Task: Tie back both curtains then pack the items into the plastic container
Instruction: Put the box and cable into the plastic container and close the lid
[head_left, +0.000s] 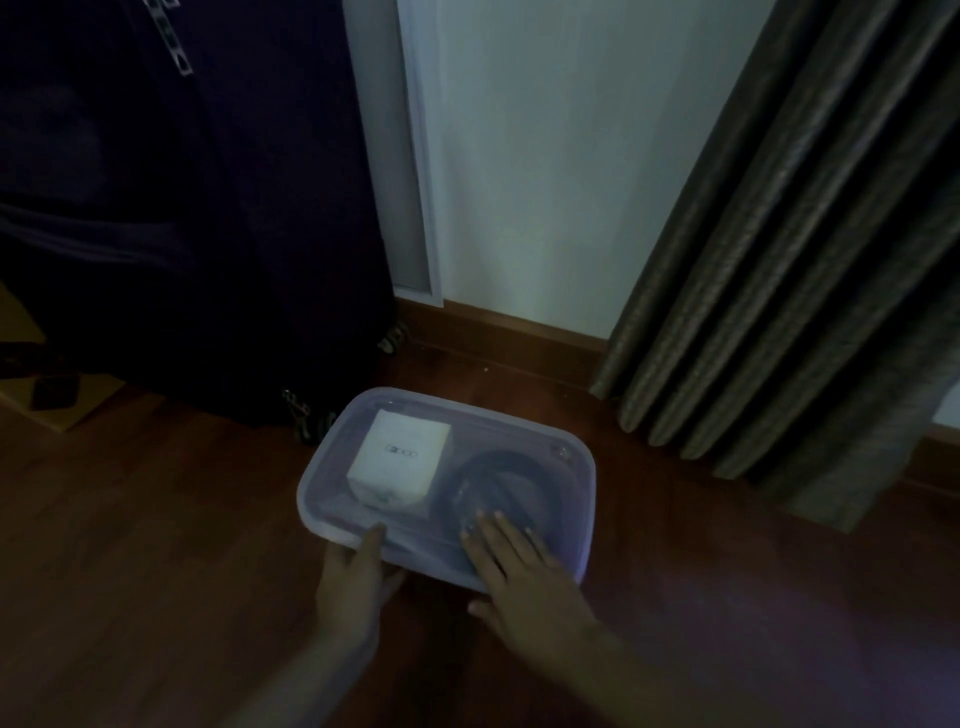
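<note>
A translucent plastic container (576, 457) sits on the wooden floor with its lid on. Through the lid I see a white box (399, 457) on the left and a dark coiled item (498, 483) on the right. My left hand (353, 577) grips the container's near left edge, thumb on top of the lid. My right hand (519, 566) lies flat on the lid at the near right, fingers spread. A grey-brown curtain (779, 260) hangs in folds at the right, down to the floor.
A large dark suitcase (182, 208) stands at the left, just behind the container. A flat cardboard piece (67, 400) with a small dark object lies at the far left. White wall and wooden skirting run behind.
</note>
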